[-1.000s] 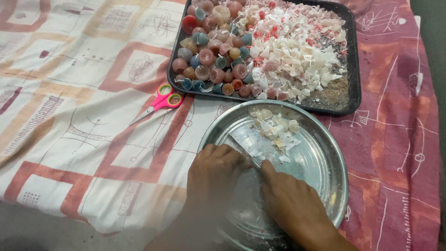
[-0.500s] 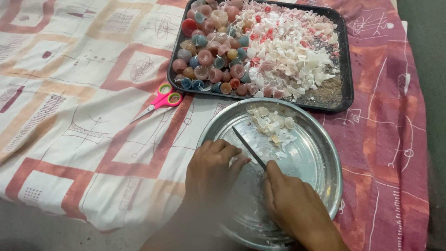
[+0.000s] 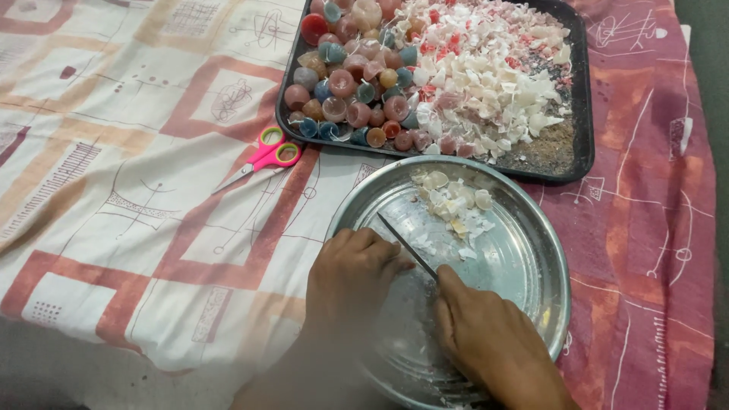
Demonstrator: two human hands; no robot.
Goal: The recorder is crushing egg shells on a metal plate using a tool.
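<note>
Both hands worked inside a round metal pan (image 3: pixel 531 250) that lay on a patterned cloth (image 3: pixel 114 190) in cream and rust red. The right hand (image 3: pixel 493 345) was closed around the handle end of a thin dark blade (image 3: pixel 406 244), whose tip pointed up and to the left across the floor of the pan. The left hand (image 3: pixel 351 277) rested over the near left rim of the pan, fingers curled down, just beside the blade; whether it gripped anything under the fingers could not be told, since the palm hid that spot. A small heap of pale broken chips (image 3: pixel 454 203) sat in the far part of the pan, close to the blade's tip but apart from both hands. Just behind the pan, with its edge touching or nearly touching the pan's rim, stood a black tray (image 3: pixel 581 114). Its left half held a crowd of small round cups (image 3: pixel 353 83) in red, pink, blue and amber, and its right half held a wide pile of white and reddish shards (image 3: pixel 486 83) with some brown crumbs near the front corner. A pair of scissors (image 3: pixel 262 158) with pink and green handles lay on the cloth to the left of the tray, well apart from the hands.
</note>
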